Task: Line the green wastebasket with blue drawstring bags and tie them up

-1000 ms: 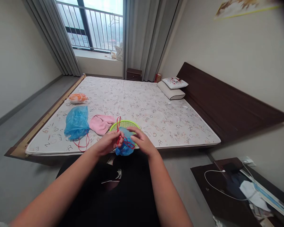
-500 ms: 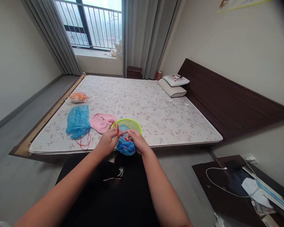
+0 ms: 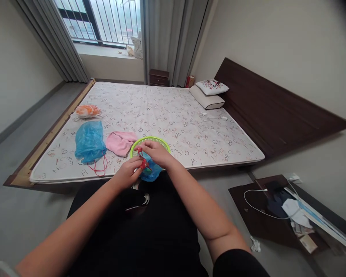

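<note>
My left hand (image 3: 129, 172) is closed on the red drawstring (image 3: 143, 164) at the neck of a small blue plastic bag (image 3: 150, 175). Above it, my right hand (image 3: 153, 151) pinches a loop of the same red string. The blue bag hangs below both hands at the mattress's front edge. Just behind the hands stands a green mesh basket (image 3: 165, 144), partly covered by them. A pink cloth (image 3: 120, 143) lies left of the basket. Farther left rests a larger blue bag (image 3: 89, 141) with a red string (image 3: 99, 169) trailing from it.
The white patterned mattress (image 3: 202, 142) spans the middle. An orange and white bag (image 3: 87, 111) lies at its left, pillows (image 3: 207, 98) at the back right. A dark nightstand (image 3: 256, 204) with a cable and papers stands at the lower right.
My right hand has moved left and up, over to the string near my left hand. The whole view has shifted slightly, so the bed appears higher up.
</note>
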`<move>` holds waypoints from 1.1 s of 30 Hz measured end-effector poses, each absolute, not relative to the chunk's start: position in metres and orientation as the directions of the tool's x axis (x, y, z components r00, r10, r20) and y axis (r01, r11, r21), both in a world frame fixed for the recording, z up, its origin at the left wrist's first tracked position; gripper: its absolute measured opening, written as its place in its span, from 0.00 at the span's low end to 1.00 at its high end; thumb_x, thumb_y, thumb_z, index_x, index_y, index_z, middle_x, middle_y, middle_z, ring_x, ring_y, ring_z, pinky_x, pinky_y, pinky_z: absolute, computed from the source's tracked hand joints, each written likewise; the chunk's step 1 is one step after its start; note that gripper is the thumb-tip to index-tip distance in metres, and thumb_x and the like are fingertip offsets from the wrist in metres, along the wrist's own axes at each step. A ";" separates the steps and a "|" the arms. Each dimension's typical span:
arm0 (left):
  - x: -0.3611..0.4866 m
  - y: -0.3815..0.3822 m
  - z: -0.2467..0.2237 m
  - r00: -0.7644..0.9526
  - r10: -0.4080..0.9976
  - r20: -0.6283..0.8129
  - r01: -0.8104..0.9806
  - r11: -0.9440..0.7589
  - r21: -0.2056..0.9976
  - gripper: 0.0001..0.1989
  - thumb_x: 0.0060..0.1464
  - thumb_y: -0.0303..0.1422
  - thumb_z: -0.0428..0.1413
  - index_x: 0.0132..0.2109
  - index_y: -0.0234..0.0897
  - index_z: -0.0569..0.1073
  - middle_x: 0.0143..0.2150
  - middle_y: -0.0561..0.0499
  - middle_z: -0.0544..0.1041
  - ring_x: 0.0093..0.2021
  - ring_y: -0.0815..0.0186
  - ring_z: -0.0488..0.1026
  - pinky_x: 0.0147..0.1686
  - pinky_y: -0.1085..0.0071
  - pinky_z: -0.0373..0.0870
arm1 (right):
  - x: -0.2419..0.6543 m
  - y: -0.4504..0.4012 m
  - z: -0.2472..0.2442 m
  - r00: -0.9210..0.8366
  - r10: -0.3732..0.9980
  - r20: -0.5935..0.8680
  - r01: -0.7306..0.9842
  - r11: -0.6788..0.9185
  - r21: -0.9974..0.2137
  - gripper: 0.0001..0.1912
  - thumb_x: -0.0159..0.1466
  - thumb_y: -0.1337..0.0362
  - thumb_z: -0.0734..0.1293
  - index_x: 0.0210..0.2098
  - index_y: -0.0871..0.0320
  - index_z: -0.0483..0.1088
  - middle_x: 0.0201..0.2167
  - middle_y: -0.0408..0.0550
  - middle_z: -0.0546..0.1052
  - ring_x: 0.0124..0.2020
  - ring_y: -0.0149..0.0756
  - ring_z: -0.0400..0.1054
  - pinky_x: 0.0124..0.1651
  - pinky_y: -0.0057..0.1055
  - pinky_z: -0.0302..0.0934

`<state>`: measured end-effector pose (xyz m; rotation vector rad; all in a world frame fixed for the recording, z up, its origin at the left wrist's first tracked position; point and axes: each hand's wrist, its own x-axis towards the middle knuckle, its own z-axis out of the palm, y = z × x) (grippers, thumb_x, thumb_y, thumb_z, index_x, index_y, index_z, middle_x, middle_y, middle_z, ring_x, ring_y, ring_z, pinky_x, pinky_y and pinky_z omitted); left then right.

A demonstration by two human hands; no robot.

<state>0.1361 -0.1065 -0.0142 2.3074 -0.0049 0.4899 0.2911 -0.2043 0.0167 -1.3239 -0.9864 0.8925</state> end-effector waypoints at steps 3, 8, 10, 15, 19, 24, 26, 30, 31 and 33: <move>0.133 -0.101 -0.021 0.901 0.221 0.373 -0.091 -0.745 0.661 0.12 0.65 0.34 0.50 0.39 0.38 0.78 0.39 0.45 0.78 0.42 0.60 0.74 0.45 0.64 0.71 | 0.283 -0.201 0.035 0.294 0.951 0.099 0.316 0.001 -0.949 0.12 0.69 0.55 0.63 0.35 0.56 0.70 0.31 0.42 0.75 0.31 0.30 0.66 0.34 0.26 0.57; 0.130 -0.093 -0.031 0.847 0.313 0.429 -0.031 -0.778 0.628 0.12 0.61 0.33 0.49 0.32 0.37 0.74 0.34 0.45 0.76 0.36 0.61 0.72 0.39 0.66 0.70 | 0.265 -0.198 0.050 0.159 0.960 0.229 0.870 -0.027 -0.492 0.10 0.71 0.59 0.62 0.36 0.57 0.69 0.38 0.49 0.74 0.36 0.34 0.65 0.34 0.30 0.51; 0.130 -0.091 -0.034 0.835 0.318 0.449 -0.021 -0.797 0.604 0.11 0.59 0.31 0.49 0.30 0.38 0.72 0.33 0.45 0.76 0.35 0.61 0.72 0.37 0.67 0.70 | 0.261 -0.197 0.051 0.089 0.973 0.213 0.936 -0.009 -0.351 0.12 0.73 0.60 0.59 0.38 0.58 0.70 0.41 0.51 0.75 0.38 0.35 0.66 0.33 0.30 0.51; 0.128 -0.088 -0.040 0.819 0.298 0.491 -0.025 -0.836 0.548 0.11 0.57 0.28 0.49 0.28 0.37 0.71 0.30 0.47 0.75 0.32 0.63 0.71 0.33 0.68 0.68 | 0.257 -0.196 0.053 0.046 0.984 0.171 0.980 -0.012 -0.198 0.12 0.74 0.60 0.57 0.45 0.57 0.70 0.41 0.49 0.75 0.36 0.34 0.68 0.31 0.30 0.54; 0.127 -0.087 -0.040 0.805 0.266 0.530 -0.053 -0.857 0.512 0.11 0.57 0.27 0.49 0.29 0.36 0.73 0.31 0.46 0.76 0.33 0.62 0.72 0.33 0.68 0.69 | 0.253 -0.194 0.055 0.063 0.986 0.156 0.986 -0.037 -0.164 0.12 0.74 0.60 0.57 0.45 0.57 0.70 0.41 0.49 0.76 0.38 0.36 0.70 0.31 0.30 0.56; 0.127 -0.086 -0.040 0.803 0.270 0.532 -0.050 -0.858 0.511 0.11 0.56 0.28 0.49 0.29 0.36 0.74 0.32 0.45 0.78 0.34 0.61 0.73 0.33 0.67 0.71 | 0.249 -0.193 0.057 0.059 0.987 0.148 0.987 -0.036 -0.155 0.07 0.71 0.65 0.60 0.45 0.58 0.69 0.42 0.51 0.76 0.40 0.37 0.71 0.32 0.29 0.59; 0.127 -0.086 -0.040 0.803 0.286 0.523 -0.042 -0.848 0.528 0.11 0.56 0.30 0.49 0.29 0.36 0.74 0.33 0.44 0.78 0.34 0.61 0.74 0.34 0.67 0.71 | 0.248 -0.194 0.059 0.043 0.988 0.146 0.986 -0.019 -0.165 0.07 0.70 0.67 0.61 0.46 0.58 0.69 0.42 0.51 0.76 0.40 0.38 0.71 0.31 0.29 0.58; 0.126 -0.089 -0.038 0.813 0.294 0.503 -0.062 -0.815 0.576 0.11 0.58 0.32 0.50 0.32 0.37 0.76 0.36 0.43 0.80 0.37 0.59 0.75 0.38 0.65 0.74 | 0.245 -0.194 0.057 0.047 0.991 0.124 0.975 -0.019 -0.219 0.08 0.68 0.67 0.61 0.46 0.58 0.68 0.41 0.50 0.76 0.36 0.38 0.71 0.28 0.30 0.54; 0.125 -0.090 -0.038 0.809 0.299 0.506 -0.071 -0.804 0.590 0.11 0.59 0.33 0.51 0.32 0.37 0.76 0.36 0.43 0.79 0.39 0.59 0.75 0.40 0.64 0.74 | 0.247 -0.194 0.055 0.052 0.992 0.118 0.968 -0.021 -0.251 0.08 0.68 0.66 0.61 0.46 0.58 0.67 0.39 0.50 0.76 0.34 0.38 0.71 0.28 0.30 0.53; 0.123 -0.092 -0.039 0.781 0.330 0.530 -0.095 -0.776 0.623 0.13 0.62 0.36 0.51 0.32 0.38 0.76 0.37 0.43 0.79 0.44 0.57 0.76 0.47 0.61 0.74 | 0.257 -0.192 0.047 0.080 0.988 0.134 0.931 -0.026 -0.365 0.07 0.68 0.63 0.62 0.44 0.57 0.67 0.36 0.48 0.76 0.32 0.36 0.69 0.28 0.30 0.52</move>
